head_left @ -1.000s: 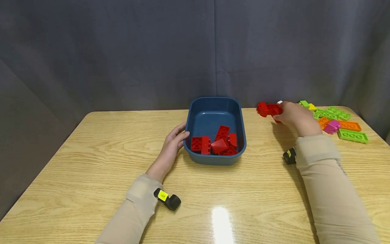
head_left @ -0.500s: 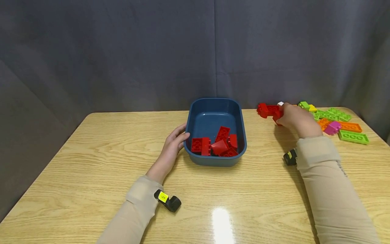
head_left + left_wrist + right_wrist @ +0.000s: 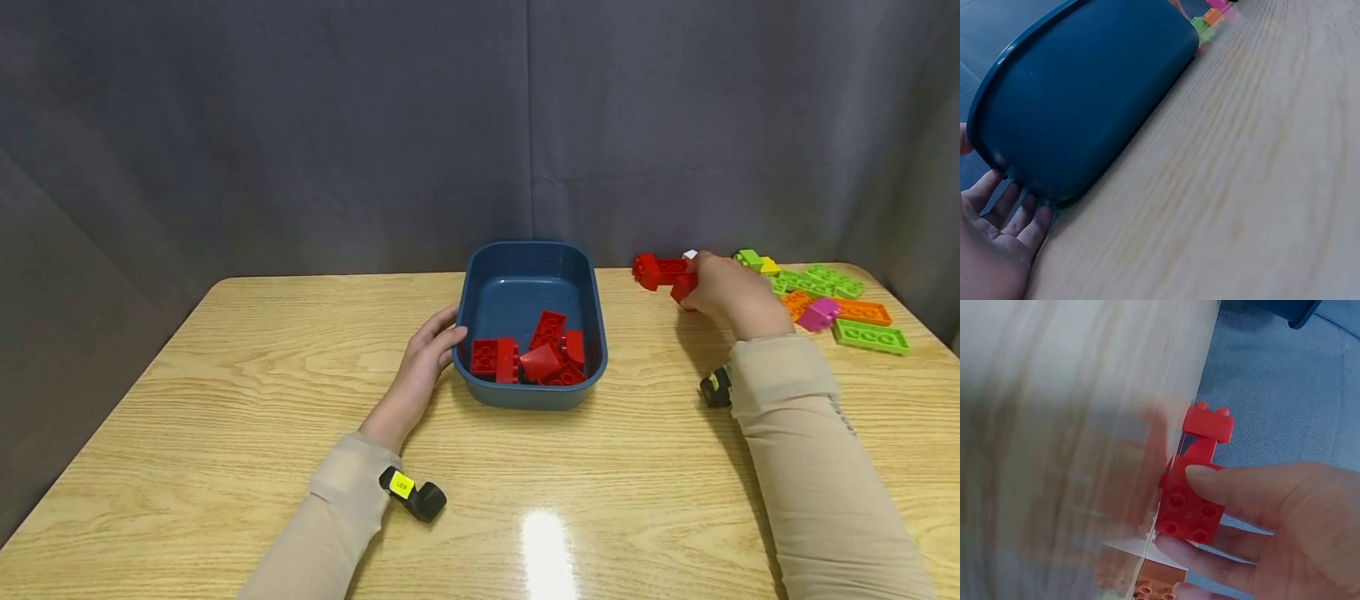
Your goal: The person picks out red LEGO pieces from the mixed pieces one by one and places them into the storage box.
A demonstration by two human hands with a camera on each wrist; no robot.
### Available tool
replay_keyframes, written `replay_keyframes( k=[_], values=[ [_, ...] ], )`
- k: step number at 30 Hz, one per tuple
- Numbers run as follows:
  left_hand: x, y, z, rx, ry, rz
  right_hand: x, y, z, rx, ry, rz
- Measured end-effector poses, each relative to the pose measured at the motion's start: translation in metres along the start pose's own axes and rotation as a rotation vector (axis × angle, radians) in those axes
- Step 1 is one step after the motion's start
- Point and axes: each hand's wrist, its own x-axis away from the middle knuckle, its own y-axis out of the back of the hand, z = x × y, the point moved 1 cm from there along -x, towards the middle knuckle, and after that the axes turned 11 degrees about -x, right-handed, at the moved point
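On the left side of a blue plastic bin, my left hand rests its extended fingers against the outer wall, thumb at the rim. The left wrist view shows these fingertips touching the wall low down. Several red toy bricks lie in the bin's near end. At the table's far right, my right hand pinches a red toy brick between thumb and fingers, its studs facing the wrist camera. Right beside it are more red bricks, overlapping it in the right wrist view.
Behind the right hand lie green bricks, orange bricks, a magenta brick and a yellow brick. A white brick shows by the fingers. A dark curtain hangs along the table's far edge.
The head view has tilted up slightly, so the scene sits a little lower in it. The right hand stays at the red bricks, whose held piece shifts slightly; the left hand keeps its place.
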Motion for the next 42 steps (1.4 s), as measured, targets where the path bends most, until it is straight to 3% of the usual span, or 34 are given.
replay_keyframes(
  k=[20, 33, 42],
  values=[
    [0.0, -0.001, 0.0, 0.029, -0.012, 0.001, 0.01, 0.011, 0.027, -0.004, 0.019, 0.036],
    [-0.001, -0.001, 0.0, 0.03, 0.008, -0.002, 0.03, 0.018, 0.064, -0.039, 0.158, 0.075],
    [-0.002, -0.001, 0.001, 0.035, 0.012, -0.011, 0.044, 0.02, 0.091, -0.023, 0.188, 0.064]
  ],
)
